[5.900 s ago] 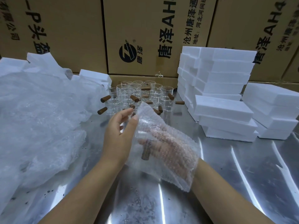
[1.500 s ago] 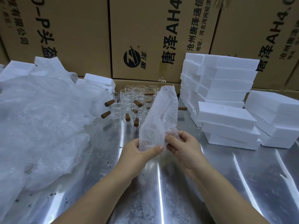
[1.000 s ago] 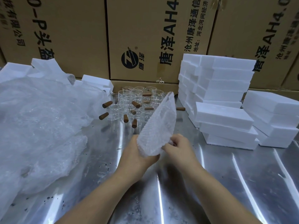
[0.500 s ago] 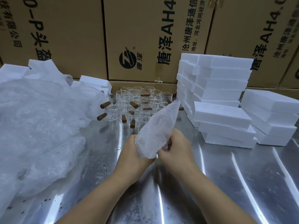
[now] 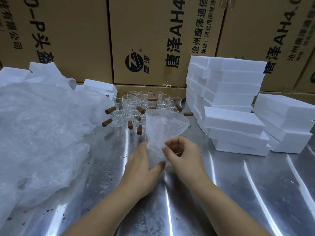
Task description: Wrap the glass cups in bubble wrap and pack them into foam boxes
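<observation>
head: left hand, right hand clamped on bubble wrap, glass cups behind

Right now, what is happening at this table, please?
A person holds a bubble wrap sheet in both hands above the metal table. The left hand grips its lower part, and the right hand pinches its edge. Whether a cup is inside cannot be seen. Unwrapped glass cups stand behind it, and foam boxes are stacked at the right.

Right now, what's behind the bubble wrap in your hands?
Glass cups with brown handles stand behind the bubble wrap. The sheet covers the group's near right part; what stands there cannot be told.
</observation>
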